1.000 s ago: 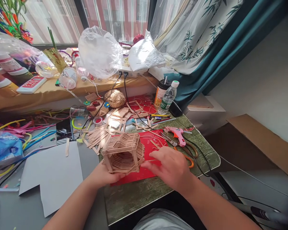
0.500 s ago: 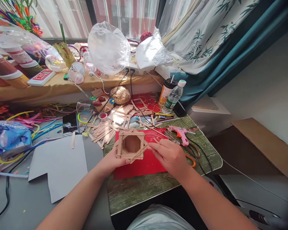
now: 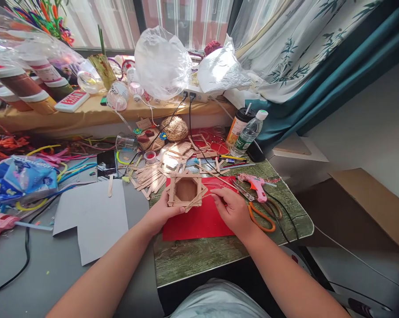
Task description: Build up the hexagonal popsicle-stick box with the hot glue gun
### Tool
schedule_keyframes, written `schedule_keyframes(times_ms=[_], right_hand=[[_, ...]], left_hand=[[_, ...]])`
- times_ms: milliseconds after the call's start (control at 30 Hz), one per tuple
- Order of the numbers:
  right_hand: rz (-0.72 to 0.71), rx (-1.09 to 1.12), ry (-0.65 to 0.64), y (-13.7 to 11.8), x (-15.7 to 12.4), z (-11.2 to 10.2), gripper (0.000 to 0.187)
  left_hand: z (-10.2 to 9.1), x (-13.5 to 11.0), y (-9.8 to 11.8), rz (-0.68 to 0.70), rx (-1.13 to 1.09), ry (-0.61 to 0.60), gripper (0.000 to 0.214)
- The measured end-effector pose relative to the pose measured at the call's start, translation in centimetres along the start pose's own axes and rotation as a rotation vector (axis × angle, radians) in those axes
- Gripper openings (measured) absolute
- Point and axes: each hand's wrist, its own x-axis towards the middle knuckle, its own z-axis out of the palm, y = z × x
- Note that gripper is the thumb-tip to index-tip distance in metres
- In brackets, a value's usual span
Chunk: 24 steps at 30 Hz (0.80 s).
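Your left hand [image 3: 161,213] grips the craft-stick box [image 3: 172,191] at its near left corner, over the red sheet [image 3: 199,225]. You seem to be fitting the slanted stick [image 3: 196,201] across its near right corner, so the next move calls for aligning and pressing it; your right hand [image 3: 232,207] curls just beside, its hold unclear.

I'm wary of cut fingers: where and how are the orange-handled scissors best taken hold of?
Take the scissors by their handle loops, probably best from the near side with the right hand: the loops lie toward the person, while the blades point away, leftward.
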Motion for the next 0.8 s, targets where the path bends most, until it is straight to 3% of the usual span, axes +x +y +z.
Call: schedule_keyframes(times_ms=[100, 300, 567, 800], right_hand=[[0.017, -0.003, 0.039, 0.4, -1.1, 0.7, 0.014], [-0.038, 0.014, -0.011, 1.5, -2.5, 2.5, 0.013], [-0.002, 0.067, 0.138, 2.3, -3.4, 2.3, 0.015], [-0.036, 0.106, 0.005, 1.5, -3.3, 1.8, 0.011]], left_hand=[[0.2, 0.0, 0.2, 0.043, -0.041, 0.064, 0.098], [-0.1, 0.3, 0.2, 0.125, -0.037, 0.104, 0.102], [0.1, 0.3, 0.2, 0.174, 0.054, 0.086, 0.115], [-0.4, 0.9, -0.4, 0.191, -0.118, 0.086, 0.1]])
